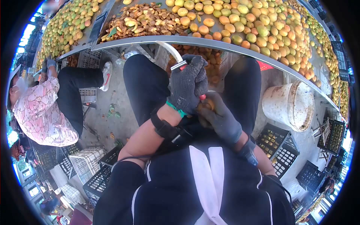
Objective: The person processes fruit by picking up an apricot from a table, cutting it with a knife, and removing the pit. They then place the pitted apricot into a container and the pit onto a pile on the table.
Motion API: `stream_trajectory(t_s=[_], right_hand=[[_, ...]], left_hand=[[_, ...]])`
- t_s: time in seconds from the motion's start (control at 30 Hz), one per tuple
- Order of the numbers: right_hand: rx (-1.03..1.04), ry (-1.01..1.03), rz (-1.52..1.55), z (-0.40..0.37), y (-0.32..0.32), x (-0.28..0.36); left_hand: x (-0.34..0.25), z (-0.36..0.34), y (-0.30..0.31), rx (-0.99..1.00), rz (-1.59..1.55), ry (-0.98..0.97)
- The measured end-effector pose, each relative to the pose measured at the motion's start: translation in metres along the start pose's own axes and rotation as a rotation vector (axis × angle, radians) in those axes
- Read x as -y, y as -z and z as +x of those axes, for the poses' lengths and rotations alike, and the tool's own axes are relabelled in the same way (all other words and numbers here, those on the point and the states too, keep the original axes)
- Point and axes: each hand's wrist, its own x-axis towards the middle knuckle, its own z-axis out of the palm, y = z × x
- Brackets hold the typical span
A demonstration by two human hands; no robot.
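Observation:
My left hand (pixel 188 80), in a dark knit glove with a green cuff, is closed round a curved-blade knife. The knife's pale curved blade (pixel 170 50) points up toward the table edge, with a metal collar at its base. A red tip shows below the fist, close to my right hand. In a dark grey glove, my right hand (pixel 224 119) is closed round a brownish-orange fruit (pixel 206 106), partly hidden by the fingers. Both hands meet above my lap, between my knees.
A metal-edged table (pixel 221 45) holds many yellow-orange fruits (pixel 262 22) and a heap of brown pieces (pixel 144 20). Brown scraps (pixel 212 67) lie below it. A stained white bucket (pixel 288 105) and black crate (pixel 276 144) stand right; a seated person (pixel 45 108) works left.

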Motion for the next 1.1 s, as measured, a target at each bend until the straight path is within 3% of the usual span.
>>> stream_trajectory(t_s=[0.07,0.2,0.27,0.3,0.37,0.47,0.53,0.57,0.77,0.83,0.97,1.03,1.1], right_hand=[[0.076,-0.07,0.026,-0.001,0.005,0.006],[0.183,-0.124,0.008,0.001,0.005,0.006],[0.208,-0.138,0.024,0.003,0.004,0.005],[0.216,-0.159,-0.052,0.006,0.004,0.005],[0.224,-0.177,-0.129,0.008,0.001,0.004],[0.106,-0.124,-0.085,0.008,-0.001,-0.001],[0.048,0.154,-0.257,0.013,0.002,-0.012],[0.048,0.157,-0.261,0.014,0.003,-0.011],[0.077,0.171,-0.253,0.028,0.008,0.003],[0.012,0.151,-0.296,0.038,0.008,0.007],[0.011,0.327,-0.34,0.075,0.009,0.031],[0.084,0.182,-0.062,0.091,0.002,0.068],[0.084,0.135,-0.072,0.134,0.016,0.082]], left_hand=[[-0.005,0.005,0.006,0.088,-0.006,0.192],[-0.009,0.006,0.0,0.127,0.109,0.264],[-0.01,0.005,-0.006,0.202,0.078,0.448],[-0.011,0.004,-0.009,0.199,0.076,0.445],[-0.012,0.002,-0.013,0.266,0.275,0.308],[-0.011,0.008,-0.007,0.2,0.173,0.29],[-0.008,0.01,-0.009,0.134,0.102,0.236],[-0.007,0.011,-0.008,0.062,0.031,0.185],[-0.006,0.023,0.005,0.089,-0.08,0.097],[-0.016,0.029,0.0,-0.111,0.006,0.042],[-0.073,0.046,0.005,-0.041,-0.045,-0.339],[-0.098,0.052,0.016,-0.062,-0.072,-0.429],[-0.111,0.052,0.029,-0.092,-0.039,-0.447]])
